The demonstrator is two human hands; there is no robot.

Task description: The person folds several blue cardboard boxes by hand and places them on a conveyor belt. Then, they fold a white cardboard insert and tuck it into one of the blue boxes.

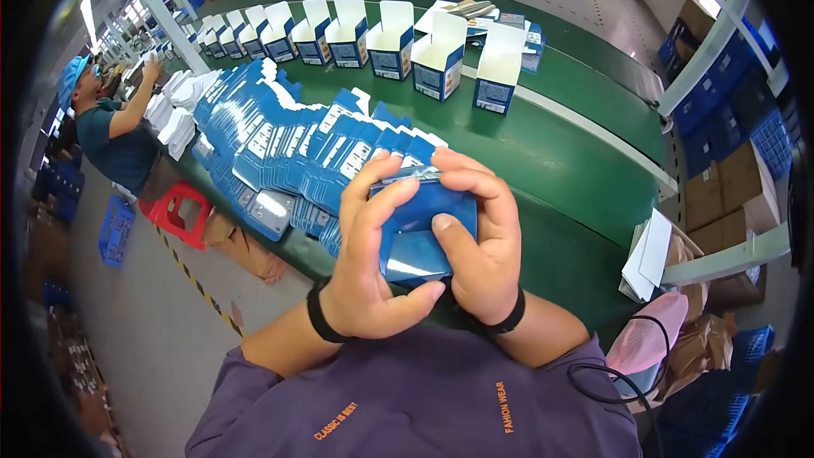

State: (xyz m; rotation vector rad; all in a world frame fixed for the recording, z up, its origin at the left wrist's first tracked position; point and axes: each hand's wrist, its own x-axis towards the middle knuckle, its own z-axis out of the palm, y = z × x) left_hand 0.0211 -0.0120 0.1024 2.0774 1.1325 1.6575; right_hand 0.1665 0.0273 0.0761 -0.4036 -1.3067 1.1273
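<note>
Head view. A blue carton (421, 225) is sitting between the two hands, close to the wearer's chest and just above the near edge of the green work surface (560, 170). Its faces are showing glossy deep blue. The lower face is catching a pale, whitish reflection, and a fold or edge is crossing the middle. A lighter strip is showing along the far edge, partly under the fingertips; its detail is too small to tell.

Hands: the left hand (360, 276) is curving round the left side, partly open to the carton's width, with fingertips reaching over the far edge and the thumb lying along the near edge. The right hand (490, 242) is gripping the right side, equally part-closed, with fingers bending over the far right corner and the thumb pressing on the blue face. Both are holding the one carton.

Labels and writing: flat blue cartons (280, 131) are lying in overlapping rows to the left and beyond the hands, bearing white panels with small dark print. Farther off, a row of open boxes (431, 80) is standing upright, white flaps raised, blue fronts carrying small pale print, too fine to read. The wearer's purple shirt (415, 390) is showing short orange lettering on the left and right.
</note>
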